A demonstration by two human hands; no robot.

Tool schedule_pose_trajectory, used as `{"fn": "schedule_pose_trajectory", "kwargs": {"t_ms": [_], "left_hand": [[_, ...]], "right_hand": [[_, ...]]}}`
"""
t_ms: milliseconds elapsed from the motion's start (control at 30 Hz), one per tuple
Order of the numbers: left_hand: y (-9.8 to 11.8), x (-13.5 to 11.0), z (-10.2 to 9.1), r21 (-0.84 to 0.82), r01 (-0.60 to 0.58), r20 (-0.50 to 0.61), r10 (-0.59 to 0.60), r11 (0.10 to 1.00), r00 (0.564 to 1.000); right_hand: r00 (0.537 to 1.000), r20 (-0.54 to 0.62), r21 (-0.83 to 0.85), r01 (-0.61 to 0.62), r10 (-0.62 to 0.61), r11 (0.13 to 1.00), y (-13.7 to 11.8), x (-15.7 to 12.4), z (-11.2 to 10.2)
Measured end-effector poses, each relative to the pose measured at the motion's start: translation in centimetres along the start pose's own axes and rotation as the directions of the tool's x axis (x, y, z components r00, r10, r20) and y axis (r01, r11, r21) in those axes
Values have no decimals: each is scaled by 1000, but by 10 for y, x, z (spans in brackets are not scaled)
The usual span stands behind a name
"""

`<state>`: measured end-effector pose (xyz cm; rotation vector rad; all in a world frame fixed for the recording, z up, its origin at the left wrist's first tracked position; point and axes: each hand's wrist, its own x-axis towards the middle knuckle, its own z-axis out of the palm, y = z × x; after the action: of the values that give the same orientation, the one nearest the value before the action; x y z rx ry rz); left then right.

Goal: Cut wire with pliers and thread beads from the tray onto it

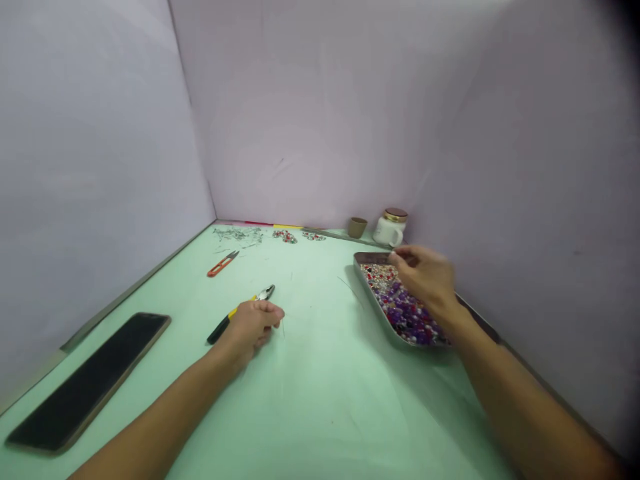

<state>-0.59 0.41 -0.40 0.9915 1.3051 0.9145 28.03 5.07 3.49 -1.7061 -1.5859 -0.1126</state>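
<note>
My left hand is closed in a pinch over the table, with a thin wire standing out from its fingertips. Right behind that hand lies a pair of pliers with black and yellow handles, partly covered by it. On the right, my right hand hovers above a metal tray, thumb and forefinger brought together. Whatever those fingers may hold is too small to make out. Inside the tray are purple beads and, farther back, small red and clear beads.
A phone lies at the left, and orange thread snips farther back. Wire scraps and beaded pieces sit along the back. A small brown cup and a lidded white mug stand behind the tray. Pale walls enclose the table.
</note>
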Motion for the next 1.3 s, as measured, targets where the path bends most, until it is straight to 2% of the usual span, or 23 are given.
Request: {"fn": "schedule_pose_trajectory", "kwargs": {"t_ms": [33, 67, 100, 133, 167, 233, 267, 300, 433, 567, 733, 867, 1133, 1300], "left_hand": [[3, 0, -3, -25, -32, -35, 31, 999, 999], [6, 0, -6, -51, -77, -79, 73, 996, 994], [8, 1, -10, -76, -131, -127, 121, 988, 984], [10, 0, -13, -99, -189, -178, 169, 977, 969], [12, 0, -16, -118, -245, -229, 213, 962, 950], [15, -2, -20, -139, -347, -317, 291, 927, 903], [16, -3, -21, -140, -390, -346, 323, 910, 881], [16, -5, -21, -138, -425, -365, 353, 895, 862], [15, -12, -16, -112, -514, -374, 444, 850, 814], [11, -22, -4, -7, -571, -358, 531, 821, 768], [8, -33, 6, 83, -642, -373, 622, 762, 689], [8, -38, 8, 113, -690, -381, 673, 715, 635], [5, -39, 5, 200, -751, -362, 760, 629, 540], [4, -37, 5, 223, -757, -379, 770, 615, 513]], "right_hand": [[999, -23, 250, -31, 37, 968, -16, -11, -4], [997, 44, 483, -81, 68, 872, -33, -25, -5], [984, 173, 664, -154, 50, 732, -50, -40, -3], [942, 335, 762, -267, -7, 591, -64, -56, 2], [870, 485, 784, -391, -83, 482, -77, -71, 10], [723, 674, 715, -587, -150, 380, -91, -96, 30], [682, 718, 679, -644, -138, 352, -94, -105, 41], [661, 739, 661, -677, -129, 324, -95, -111, 49], [646, 755, 645, -699, -113, 308, -87, -119, 65], [647, 756, 636, -688, -100, 350, -87, -119, 59], [644, 757, 628, -668, -111, 399, -92, -119, 54], [649, 755, 621, -659, -96, 425, -92, -119, 53], [638, 765, 610, -672, -90, 419, -92, -118, 52], [633, 766, 615, -675, -107, 407, -92, -118, 53]]}}
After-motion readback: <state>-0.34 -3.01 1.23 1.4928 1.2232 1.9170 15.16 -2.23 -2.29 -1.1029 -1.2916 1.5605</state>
